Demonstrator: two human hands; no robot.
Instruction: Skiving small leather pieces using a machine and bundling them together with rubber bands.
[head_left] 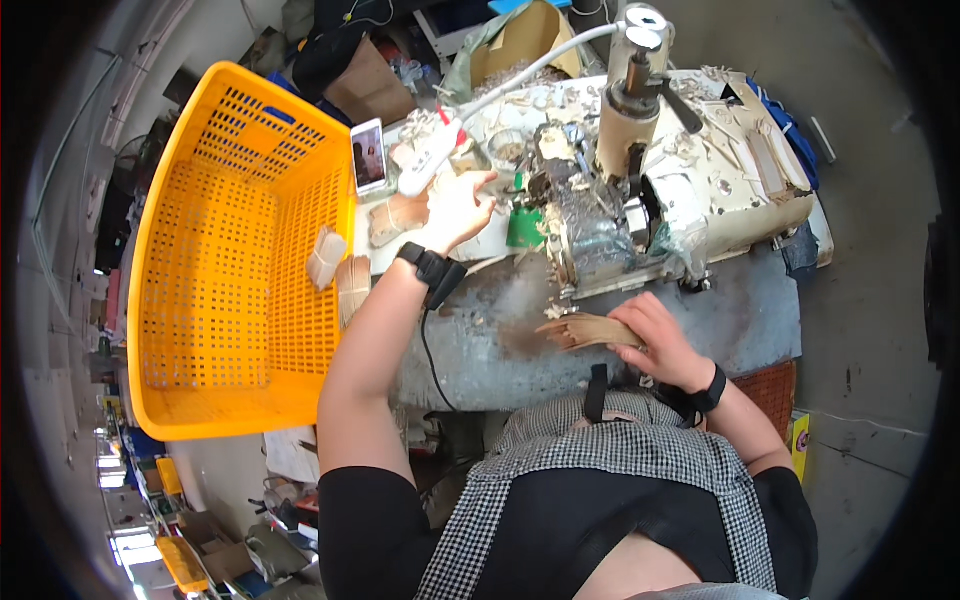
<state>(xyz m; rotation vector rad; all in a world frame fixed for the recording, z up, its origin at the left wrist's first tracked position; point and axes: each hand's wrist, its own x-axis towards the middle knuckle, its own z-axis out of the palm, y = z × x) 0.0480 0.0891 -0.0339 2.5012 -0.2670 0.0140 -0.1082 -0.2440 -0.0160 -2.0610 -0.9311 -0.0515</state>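
Note:
My right hand (655, 343) is closed round a stack of thin tan strips (585, 331), which fan out to the left over the grey worktable (480, 345). Farther off on the left, my left hand (462, 208) stretches over the table, thumb and fingers apart, and nothing shows in it. Glare washes out part of that hand. A tied bundle of tan pieces (395, 220) lies just left of it. Beyond it is a white power strip (430, 162). Between and beyond my hands stands a bench machine (590, 235) with wrapped plastic on its body.
A large yellow crate (215, 290) stands at left, with banded bundles (326, 258) at its right side. A phone (369, 157) leans by its corner. The machine's upright column (628, 125) rises at the back. Pale scraps (720, 185) litter the far tabletop. A cable (430, 350) hangs below my left wrist.

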